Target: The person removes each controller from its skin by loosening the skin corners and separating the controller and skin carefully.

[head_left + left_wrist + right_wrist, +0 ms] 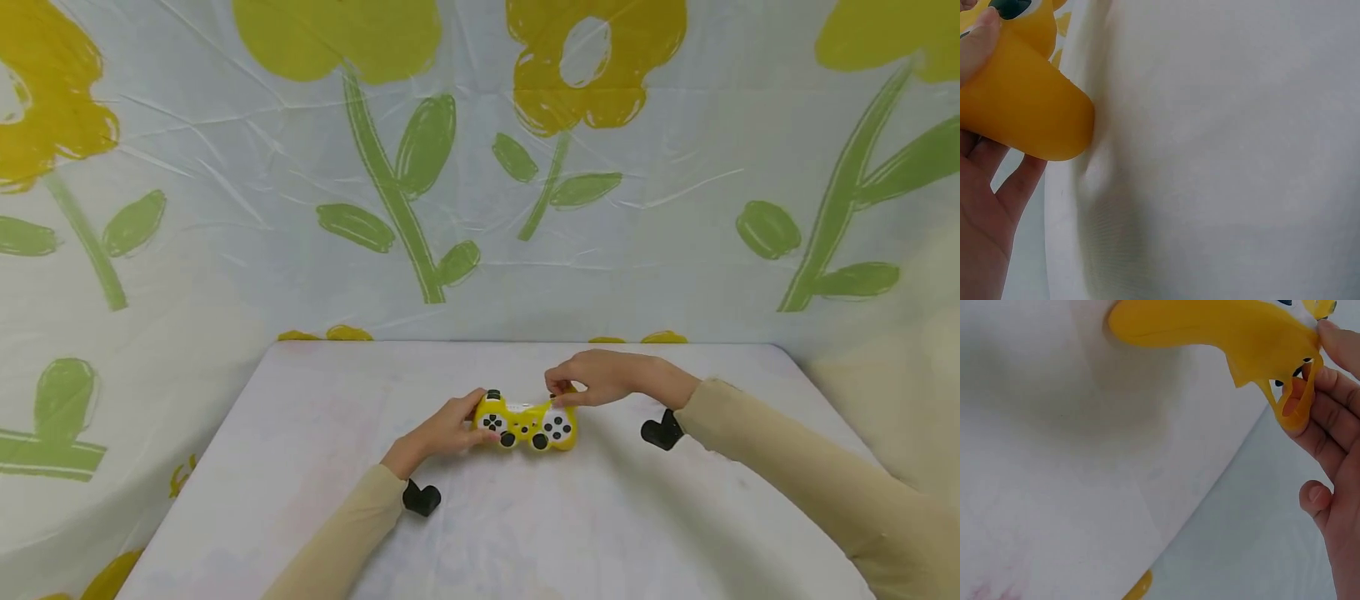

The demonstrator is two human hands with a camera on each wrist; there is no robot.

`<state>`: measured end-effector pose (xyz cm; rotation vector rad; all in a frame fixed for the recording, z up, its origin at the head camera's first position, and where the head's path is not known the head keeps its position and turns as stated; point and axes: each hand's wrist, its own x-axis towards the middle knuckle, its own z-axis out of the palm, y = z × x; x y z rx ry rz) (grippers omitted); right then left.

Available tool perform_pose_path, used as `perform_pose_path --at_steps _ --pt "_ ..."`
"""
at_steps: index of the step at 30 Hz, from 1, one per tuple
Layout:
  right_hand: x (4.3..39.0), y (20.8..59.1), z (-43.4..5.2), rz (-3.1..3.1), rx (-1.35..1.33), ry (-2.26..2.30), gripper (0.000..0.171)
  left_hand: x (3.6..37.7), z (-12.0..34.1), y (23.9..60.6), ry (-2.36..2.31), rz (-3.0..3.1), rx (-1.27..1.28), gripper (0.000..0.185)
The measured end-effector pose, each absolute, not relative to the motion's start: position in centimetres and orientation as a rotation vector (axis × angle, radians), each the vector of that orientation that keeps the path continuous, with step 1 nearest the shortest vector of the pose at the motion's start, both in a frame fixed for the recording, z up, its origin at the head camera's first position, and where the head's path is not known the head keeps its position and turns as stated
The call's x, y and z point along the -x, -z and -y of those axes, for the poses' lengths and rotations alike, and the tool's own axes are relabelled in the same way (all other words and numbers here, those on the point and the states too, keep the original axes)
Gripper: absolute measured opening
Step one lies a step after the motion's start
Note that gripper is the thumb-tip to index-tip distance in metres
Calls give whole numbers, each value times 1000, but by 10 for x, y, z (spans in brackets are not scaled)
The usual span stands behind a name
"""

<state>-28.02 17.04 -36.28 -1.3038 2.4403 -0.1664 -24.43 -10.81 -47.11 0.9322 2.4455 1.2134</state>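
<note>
A yellow and white game controller (517,425) with black buttons and thumbsticks is held over the middle of the white table. My left hand (442,425) grips its left side, thumb on the front beside a thumbstick and fingers behind, as the yellow handle (1035,106) shows in the left wrist view. At the top right corner, my right hand (596,375) pinches a soft yellow silicone cover (1179,322). In the right wrist view, the cover's edge is stretched into a thin loop with openings, pulled away over the fingers. Dark parts show through the gaps.
The white table (337,517) ends at a back edge near a hanging cloth (480,300) printed with yellow flowers and green stems. Black wrist-worn devices (422,498) sit below both sleeve cuffs.
</note>
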Motion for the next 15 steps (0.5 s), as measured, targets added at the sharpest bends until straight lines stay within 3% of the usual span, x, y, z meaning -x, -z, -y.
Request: perform_pose_path --at_steps 8,15 --pt "273 367 -180 -2520 1345 220 30 241 105 470 -1258 -2432 -897 41" --pt "268 371 -186 -2584 1336 330 28 238 104 473 -1275 -2482 -793 47"
